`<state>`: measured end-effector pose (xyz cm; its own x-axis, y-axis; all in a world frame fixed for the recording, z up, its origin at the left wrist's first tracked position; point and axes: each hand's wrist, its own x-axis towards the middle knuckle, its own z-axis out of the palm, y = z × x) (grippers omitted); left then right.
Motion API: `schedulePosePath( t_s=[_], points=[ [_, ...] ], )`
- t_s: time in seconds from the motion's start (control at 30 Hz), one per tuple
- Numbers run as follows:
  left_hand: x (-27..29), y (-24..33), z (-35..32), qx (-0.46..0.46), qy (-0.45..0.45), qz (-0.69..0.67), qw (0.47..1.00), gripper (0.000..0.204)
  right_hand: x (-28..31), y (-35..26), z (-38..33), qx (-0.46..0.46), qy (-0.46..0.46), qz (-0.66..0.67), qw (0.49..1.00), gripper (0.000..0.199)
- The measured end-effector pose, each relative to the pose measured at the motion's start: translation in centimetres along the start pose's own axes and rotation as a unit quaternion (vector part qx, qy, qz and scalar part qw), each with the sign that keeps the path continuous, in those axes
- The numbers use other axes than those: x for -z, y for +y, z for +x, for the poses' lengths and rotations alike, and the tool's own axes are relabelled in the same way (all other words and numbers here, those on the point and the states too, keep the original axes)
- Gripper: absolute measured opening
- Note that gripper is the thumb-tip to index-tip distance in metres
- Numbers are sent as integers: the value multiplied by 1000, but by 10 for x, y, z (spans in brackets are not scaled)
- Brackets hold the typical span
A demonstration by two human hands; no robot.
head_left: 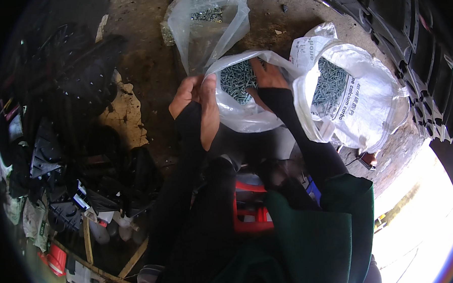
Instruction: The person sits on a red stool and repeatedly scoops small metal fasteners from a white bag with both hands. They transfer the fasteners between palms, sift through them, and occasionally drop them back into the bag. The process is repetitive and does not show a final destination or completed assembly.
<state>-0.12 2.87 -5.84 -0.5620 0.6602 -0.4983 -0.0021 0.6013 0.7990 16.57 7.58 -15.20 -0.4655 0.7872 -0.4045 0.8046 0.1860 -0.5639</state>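
A clear plastic bag [260, 124] full of grey-green screws [235, 80] stands open in front of me. My left hand [198, 99] is closed on the left side of its rim, pinching the plastic between thumb and fingers. From the right, my right hand [270, 79] reaches inside the bag; its thumb and forefinger are spread apart against the screws. The other fingers are mostly hidden, and I see nothing gripped. Close by on the right, a white woven sack [368, 97] holds more screws of the same colour.
Behind the bag is another clear bag [194, 39] with small metal pieces. Dark plastic parts [47, 152] are heaped at the left, and a rack of dark parts [409, 47] lines the right. A red plastic stool [237, 212] shows between my legs.
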Motion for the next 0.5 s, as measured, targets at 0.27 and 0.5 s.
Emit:
schedulePosePath(
  t_s=[0.27, 0.5],
  points=[
    [-6, -22, -17, -116, -36, 66, 990, 20, -18, -7, -20, 52, 95, -148, 983, 64],
    [-4, -21, -20, -79, -10, 68, 994, 26, -35, -6, -14, 36, 173, -118, 977, 37]
  ],
)
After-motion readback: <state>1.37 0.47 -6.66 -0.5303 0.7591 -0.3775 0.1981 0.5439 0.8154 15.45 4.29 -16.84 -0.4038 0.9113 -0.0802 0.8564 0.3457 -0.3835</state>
